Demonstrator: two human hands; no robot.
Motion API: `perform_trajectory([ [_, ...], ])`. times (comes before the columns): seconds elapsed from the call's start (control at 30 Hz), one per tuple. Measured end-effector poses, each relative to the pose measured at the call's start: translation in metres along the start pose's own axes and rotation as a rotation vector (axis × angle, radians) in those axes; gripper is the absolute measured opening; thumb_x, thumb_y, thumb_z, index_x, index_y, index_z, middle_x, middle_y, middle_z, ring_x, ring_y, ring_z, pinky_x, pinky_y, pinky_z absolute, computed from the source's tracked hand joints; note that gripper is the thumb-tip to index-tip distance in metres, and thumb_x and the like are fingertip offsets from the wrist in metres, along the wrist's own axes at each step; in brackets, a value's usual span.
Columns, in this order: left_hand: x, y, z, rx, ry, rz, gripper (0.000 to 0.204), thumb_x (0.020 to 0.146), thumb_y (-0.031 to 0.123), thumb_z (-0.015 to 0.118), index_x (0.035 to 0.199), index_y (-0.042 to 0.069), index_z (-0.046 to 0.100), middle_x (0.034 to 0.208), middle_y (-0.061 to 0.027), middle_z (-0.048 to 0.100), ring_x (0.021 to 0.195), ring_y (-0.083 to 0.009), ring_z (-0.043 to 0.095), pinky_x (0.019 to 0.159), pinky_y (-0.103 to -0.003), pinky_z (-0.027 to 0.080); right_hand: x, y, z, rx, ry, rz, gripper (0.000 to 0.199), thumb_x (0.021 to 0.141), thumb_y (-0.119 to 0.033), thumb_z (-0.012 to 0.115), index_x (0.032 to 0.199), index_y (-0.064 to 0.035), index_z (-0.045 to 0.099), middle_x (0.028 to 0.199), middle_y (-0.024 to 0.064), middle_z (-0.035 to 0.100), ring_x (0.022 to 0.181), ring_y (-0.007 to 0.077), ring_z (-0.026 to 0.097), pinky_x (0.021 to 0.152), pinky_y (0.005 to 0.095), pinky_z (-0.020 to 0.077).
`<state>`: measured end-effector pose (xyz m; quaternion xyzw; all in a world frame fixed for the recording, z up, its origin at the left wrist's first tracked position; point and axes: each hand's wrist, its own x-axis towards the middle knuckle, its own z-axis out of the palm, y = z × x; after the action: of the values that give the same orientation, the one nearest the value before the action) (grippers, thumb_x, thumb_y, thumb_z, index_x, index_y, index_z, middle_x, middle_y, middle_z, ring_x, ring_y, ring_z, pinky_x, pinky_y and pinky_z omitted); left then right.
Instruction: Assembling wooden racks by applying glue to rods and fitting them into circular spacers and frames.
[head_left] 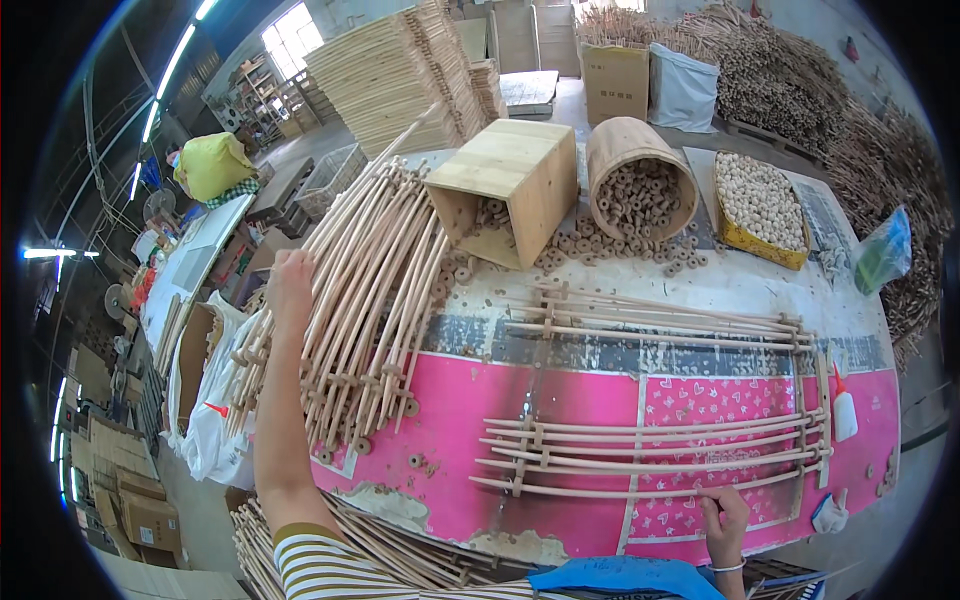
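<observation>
My left hand (290,285) is stretched far out to the left edge of a big pile of pale wooden rods (375,270). Its fingers are curled closed against the pile, and what they grip is hidden. Down at the near right, my right hand (727,518) has bent fingers closed at the nearest wooden rod (600,493). That rod is one of several laid side by side across notched wooden supports (530,450) on the pink table covering. Farther back, another group of rods (660,325) rests across the same supports. Many rods in the pile carry small wooden rings near their near ends.
A wooden box (515,175) and a round tub (610,160) lie tipped, wooden rings spilling out. A yellow basket (740,240) holds pale wooden balls. At the right are a glue bottle (845,412) with a red tip and a white cloth (830,515). More rods lie below the near edge.
</observation>
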<state>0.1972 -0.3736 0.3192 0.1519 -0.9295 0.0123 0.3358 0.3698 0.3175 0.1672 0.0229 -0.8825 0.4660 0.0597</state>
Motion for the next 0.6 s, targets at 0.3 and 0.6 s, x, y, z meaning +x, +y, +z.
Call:
perform_trajectory([
  [0.3, 0.01, -0.045, 0.112, 0.303, -0.141, -0.168, 0.016, 0.099, 0.022, 0.067, 0.095, 0.007, 0.068, 0.107, -0.0159, 0.064, 0.096, -0.039, 0.07, 0.079, -0.053, 0.057, 0.008, 0.009, 0.008, -0.077, 0.001, 0.031, 0.011, 0.09, 0.003, 0.068, 0.099, 0.0003, 0.074, 0.077, 0.0078, 0.062, 0.068, 0.0172, 0.058, 0.063, 0.0299, 0.0436],
  [0.6, -0.001, -0.036, 0.127, 0.308, -0.194, -0.151, 0.023, 0.096, 0.024, 0.07, 0.118, 0.018, 0.068, 0.113, -0.0098, 0.064, 0.105, -0.0341, 0.068, 0.093, -0.05, 0.053, 0.019, 0.009, 0.015, -0.073, 0.003, 0.045, 0.011, 0.089, 0.004, 0.069, 0.099, 0.0005, 0.073, 0.08, 0.01, 0.065, 0.07, 0.019, 0.06, 0.065, 0.0308, 0.0455],
])
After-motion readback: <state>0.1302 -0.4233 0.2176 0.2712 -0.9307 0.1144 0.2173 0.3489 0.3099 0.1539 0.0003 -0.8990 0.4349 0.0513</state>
